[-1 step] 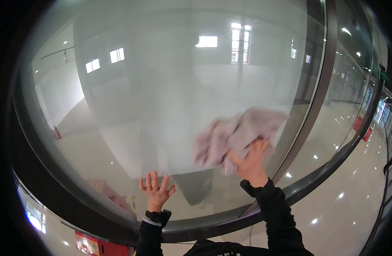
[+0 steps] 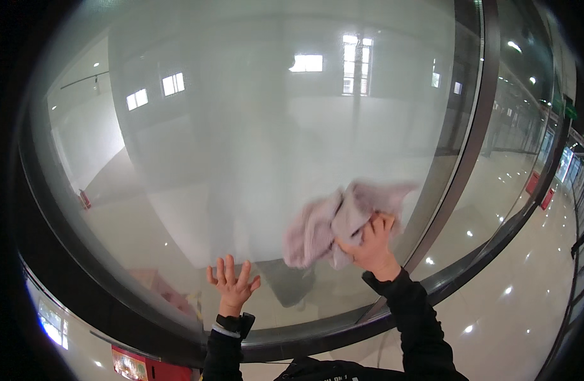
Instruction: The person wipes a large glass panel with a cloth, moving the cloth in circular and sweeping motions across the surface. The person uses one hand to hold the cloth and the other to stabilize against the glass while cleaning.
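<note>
A crumpled pale pink cloth (image 2: pixel 312 230) lies against a large glass pane (image 2: pixel 254 146), its edges blurred by motion. My right hand (image 2: pixel 375 249) grips the cloth near its lower right part and presses it to the glass; some of the fingers are hidden in its folds. Lower and to the left, my left hand (image 2: pixel 233 286) is up at the pane with fingers spread and nothing in it. A dark band and a light one circle the left wrist.
A dark upright frame bar (image 2: pixel 468 149) borders the pane on the right. Along the bottom runs a dark curved sill (image 2: pixel 317 343). Red boxes (image 2: pixel 538 189) stand beyond the glass at right, and a red cabinet (image 2: pixel 151 365) is at lower left. Windows and lights show in the pane.
The cloth has shifted a little down and left along the glass and is bunched differently. My right hand has lowered slightly with it. My left hand stays in place.
</note>
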`<action>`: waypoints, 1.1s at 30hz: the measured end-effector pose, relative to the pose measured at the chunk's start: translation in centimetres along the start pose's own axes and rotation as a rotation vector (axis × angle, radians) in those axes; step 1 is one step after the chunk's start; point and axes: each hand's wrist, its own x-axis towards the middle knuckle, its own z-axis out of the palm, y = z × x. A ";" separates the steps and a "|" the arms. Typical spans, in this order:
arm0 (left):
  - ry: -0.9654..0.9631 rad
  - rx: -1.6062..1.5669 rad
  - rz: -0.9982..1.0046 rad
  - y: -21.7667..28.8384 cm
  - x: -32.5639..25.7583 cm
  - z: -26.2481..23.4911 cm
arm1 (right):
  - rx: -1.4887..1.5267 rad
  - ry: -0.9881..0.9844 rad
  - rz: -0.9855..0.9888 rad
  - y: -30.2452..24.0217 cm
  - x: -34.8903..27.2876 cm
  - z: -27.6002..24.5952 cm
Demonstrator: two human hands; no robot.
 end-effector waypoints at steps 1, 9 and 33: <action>0.015 0.007 -0.004 0.0 -0.1 0.0 | 0.112 -0.103 0.127 0.4 -1.5 -0.3; 0.001 0.020 0.019 0.3 -0.4 -0.5 | 0.101 0.522 0.511 7.4 6.0 -2.3; -0.048 0.041 0.048 0.1 -1.8 -0.4 | -0.132 0.545 0.203 0.4 19.4 -3.6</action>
